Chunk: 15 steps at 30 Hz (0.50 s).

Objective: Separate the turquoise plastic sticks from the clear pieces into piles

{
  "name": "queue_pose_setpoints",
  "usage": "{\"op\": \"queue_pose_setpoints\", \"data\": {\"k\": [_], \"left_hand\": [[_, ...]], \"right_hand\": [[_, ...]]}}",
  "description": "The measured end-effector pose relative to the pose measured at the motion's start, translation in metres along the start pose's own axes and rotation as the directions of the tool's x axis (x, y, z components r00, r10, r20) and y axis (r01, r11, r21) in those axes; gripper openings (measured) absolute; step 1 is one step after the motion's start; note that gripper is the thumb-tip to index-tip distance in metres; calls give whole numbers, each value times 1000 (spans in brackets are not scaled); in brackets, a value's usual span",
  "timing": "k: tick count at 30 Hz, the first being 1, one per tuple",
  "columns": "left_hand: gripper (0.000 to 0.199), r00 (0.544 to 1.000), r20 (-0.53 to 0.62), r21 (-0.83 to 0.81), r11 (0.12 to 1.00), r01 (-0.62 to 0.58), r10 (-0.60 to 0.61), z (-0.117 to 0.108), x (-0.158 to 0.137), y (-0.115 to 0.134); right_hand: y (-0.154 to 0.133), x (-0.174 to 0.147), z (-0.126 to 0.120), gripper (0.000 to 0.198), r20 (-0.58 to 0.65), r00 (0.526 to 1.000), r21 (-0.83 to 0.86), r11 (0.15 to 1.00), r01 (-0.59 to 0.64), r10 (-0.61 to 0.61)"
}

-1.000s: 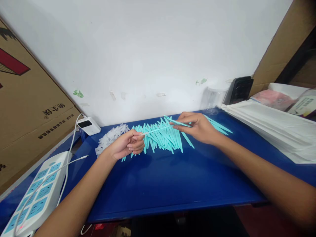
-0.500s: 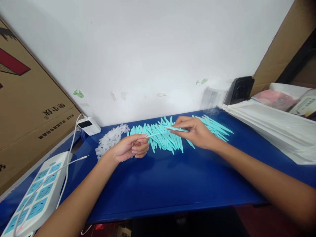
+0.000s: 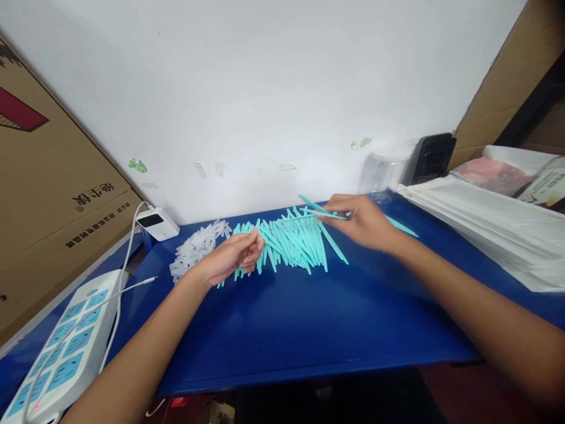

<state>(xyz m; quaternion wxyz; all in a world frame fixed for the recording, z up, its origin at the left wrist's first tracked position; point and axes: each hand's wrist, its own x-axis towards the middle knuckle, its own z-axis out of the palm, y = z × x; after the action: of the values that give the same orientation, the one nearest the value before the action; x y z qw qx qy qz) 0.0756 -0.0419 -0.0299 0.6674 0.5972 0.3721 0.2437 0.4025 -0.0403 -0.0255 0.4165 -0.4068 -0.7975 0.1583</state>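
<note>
My right hand [image 3: 359,221] pinches a few slim turquoise plastic sticks [image 3: 333,215], which fan out leftward from its fingertips above the table. My left hand [image 3: 241,256] is closed, with the thumb pressed against curled fingers; whether anything small sits in the pinch is hidden. Beneath and between both hands spreads a pile of the same tapered sticks [image 3: 300,244], laid roughly side by side. Beyond the left hand lies a heap of small translucent whitish pieces [image 3: 194,250]. A few more sticks [image 3: 401,226] show behind the right hand, mostly covered by it.
Everything lies on a blue table [image 3: 282,330] against a white wall. At left are a power strip [image 3: 66,353], a white device [image 3: 158,224] with a cable, and a cardboard box [image 3: 57,176]. At right stand a clear jar [image 3: 386,176], a black object [image 3: 432,159] and white bags [image 3: 485,224].
My right hand has moved right and slightly up with its sticks, away from my left hand. The stick that bridged both hands no longer reaches my left fingers.
</note>
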Motion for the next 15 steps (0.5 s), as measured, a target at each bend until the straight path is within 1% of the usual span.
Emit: {"op": "queue_pose_setpoints", "data": {"k": [2, 4, 6, 8, 10, 13, 15], "left_hand": [[42, 991, -125, 34, 999, -38, 42, -7, 0, 2], [40, 971, -224, 55, 996, -68, 79, -13, 0, 4], [40, 960, -264, 62, 995, -77, 91, -18, 0, 4], [40, 960, -264, 70, 995, -77, 93, -21, 1, 3], [41, 965, -244, 90, 993, -77, 96, -22, 1, 2], [41, 967, -228, 134, 988, -80, 109, -25, -1, 2], [41, 960, -252, 171, 982, -81, 123, -29, -2, 3]], "right_hand": [[16, 3, -17, 33, 21, 997, -202, 977, -63, 69], [33, 5, -34, 34, 58, 989, -421, 902, -98, 135], [48, 6, -48, 35, 68, 977, -567, 814, -130, 203], [57, 6, -58, 33, 74, 959, -647, 745, -163, 275], [60, 6, -64, 32, 119, 918, -692, 694, -196, 378], [58, 4, -68, 31, 182, 843, -725, 648, -233, 506], [56, 3, -69, 33, 172, 825, -737, 626, -255, 538]]}}
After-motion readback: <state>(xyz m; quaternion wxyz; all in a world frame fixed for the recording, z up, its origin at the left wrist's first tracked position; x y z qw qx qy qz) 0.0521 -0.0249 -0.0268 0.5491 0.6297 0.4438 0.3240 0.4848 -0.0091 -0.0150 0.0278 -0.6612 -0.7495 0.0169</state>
